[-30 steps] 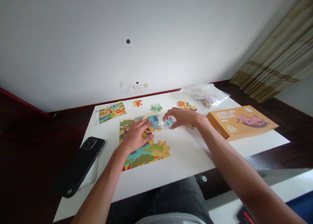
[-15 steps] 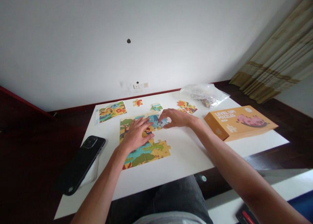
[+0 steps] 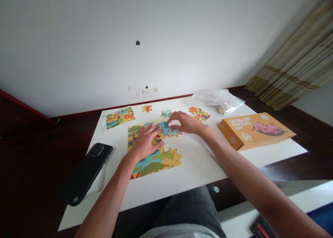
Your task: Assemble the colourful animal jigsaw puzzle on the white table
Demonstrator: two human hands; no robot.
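A partly joined animal jigsaw [image 3: 156, 160] lies on the white table [image 3: 197, 165]. My left hand [image 3: 145, 142] rests flat on its middle, fingers spread. My right hand [image 3: 186, 123] presses palm-down on a blue elephant piece [image 3: 170, 130] at the jigsaw's upper right edge; the piece sits against the joined part. Loose pieces lie beyond: one red-yellow [image 3: 147, 108], one green-blue [image 3: 165, 113], and a small orange group [image 3: 199, 113].
A picture card [image 3: 118, 117] lies at the far left. A black phone [image 3: 87, 172] sits at the table's left edge. An orange puzzle box [image 3: 256, 129] is at the right, and a clear bag of pieces [image 3: 217, 101] behind it. The wall is close behind.
My right hand carried the blue piece left from the bare table to the jigsaw's upper right edge and now lies flat on it. My left hand stayed put.
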